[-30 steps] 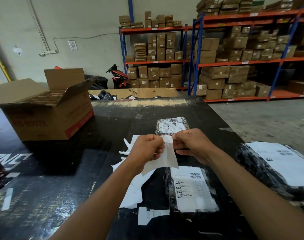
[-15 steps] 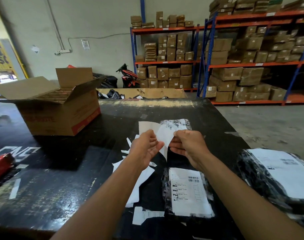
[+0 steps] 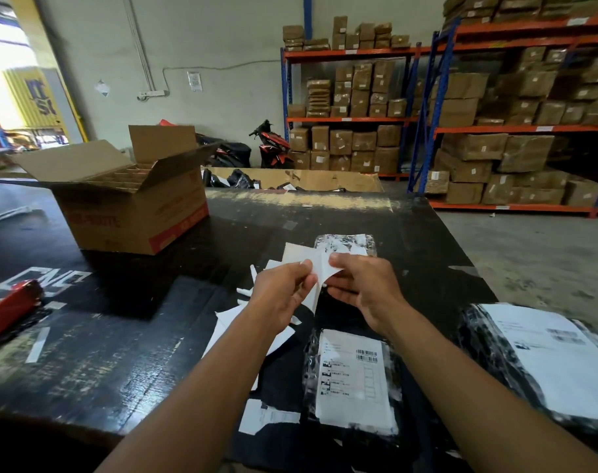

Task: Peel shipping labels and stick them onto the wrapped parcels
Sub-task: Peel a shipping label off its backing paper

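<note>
– White label sheet [image 3: 306, 259], where was it?
– Held in the air over the black table [image 3: 120, 336], between both hands, just in front of the small parcel [image 3: 357, 241]. Left hand [image 3: 284, 291] pinched it, thumb against fingers. Right hand [image 3: 362, 285] pinched the corner of one layer, fingers curled under.
– Change vs one second before?
– Back then the sheet hung down below the knuckles, hands almost touching. Half a second before, it had flipped up to the left. At this frame it fanned up above the left hand, the layers were split at the right edge, and a strip hung down between the hands. Hands sat slightly further apart.
– Which layer was backing?
– Couldn't tell.
– Parcels moved?
– No. Labelled parcel [image 3: 354, 377] lay flat under the right forearm. Large parcel [image 3: 546, 356] was at the table's right edge, label up. Backing scraps [image 3: 229, 322] stayed in the same heap under the left wrist.
– Anything else?
– Head had turned left, so the bright doorway [image 3: 7, 80] took more of the frame and more of the red object [image 3: 7, 308] showed at the left edge. Open cardboard box [image 3: 137, 206] was in the same spot, far left on the table.
</note>
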`<state>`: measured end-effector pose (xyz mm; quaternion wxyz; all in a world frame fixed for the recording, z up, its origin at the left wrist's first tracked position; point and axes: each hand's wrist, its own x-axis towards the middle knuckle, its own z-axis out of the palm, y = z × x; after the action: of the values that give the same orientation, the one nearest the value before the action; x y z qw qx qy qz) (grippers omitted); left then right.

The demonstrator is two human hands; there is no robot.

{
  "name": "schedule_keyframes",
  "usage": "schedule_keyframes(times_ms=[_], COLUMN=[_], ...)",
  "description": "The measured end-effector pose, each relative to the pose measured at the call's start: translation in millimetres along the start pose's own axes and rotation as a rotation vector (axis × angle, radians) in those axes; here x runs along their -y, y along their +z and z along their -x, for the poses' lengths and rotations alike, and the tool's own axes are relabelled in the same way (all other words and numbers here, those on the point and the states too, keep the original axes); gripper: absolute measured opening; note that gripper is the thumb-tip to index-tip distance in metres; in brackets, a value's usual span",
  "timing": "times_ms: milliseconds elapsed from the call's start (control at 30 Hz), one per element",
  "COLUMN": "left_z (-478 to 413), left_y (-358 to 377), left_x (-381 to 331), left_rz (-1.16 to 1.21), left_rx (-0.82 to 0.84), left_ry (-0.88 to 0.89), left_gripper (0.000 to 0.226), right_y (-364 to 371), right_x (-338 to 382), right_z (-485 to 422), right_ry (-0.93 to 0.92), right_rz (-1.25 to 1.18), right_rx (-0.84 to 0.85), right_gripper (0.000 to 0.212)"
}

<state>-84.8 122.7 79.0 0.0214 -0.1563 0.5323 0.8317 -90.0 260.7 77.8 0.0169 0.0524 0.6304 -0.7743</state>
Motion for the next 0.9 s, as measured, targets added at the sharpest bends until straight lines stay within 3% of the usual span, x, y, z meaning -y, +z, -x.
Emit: schedule_keyframes(times_ms=[200, 400, 900], left_z=[-15.2, -44.9, -113.6], left_y=[-12.4, -37.8, -116.2], left_x=[-14.2, -43.8, -58.9], left_rz=[-0.009, -0.058, 0.025], left_rx=[-0.078, -0.124, -0.423], left_ry=[0.001, -0.016, 0.042], left_gripper=[0.013, 0.011, 0.022], right_y=[14.0, 27.7, 44.8], right_x=[-0.7, 10.5, 7.1], right_z=[-21.3, -44.6, -70.1], right_ry=[0.046, 0.135, 0.083], right_rz=[-0.011, 0.024, 0.039], right_rx=[-0.092, -0.116, -0.355], right_gripper=[0.038, 0.011, 0.013])
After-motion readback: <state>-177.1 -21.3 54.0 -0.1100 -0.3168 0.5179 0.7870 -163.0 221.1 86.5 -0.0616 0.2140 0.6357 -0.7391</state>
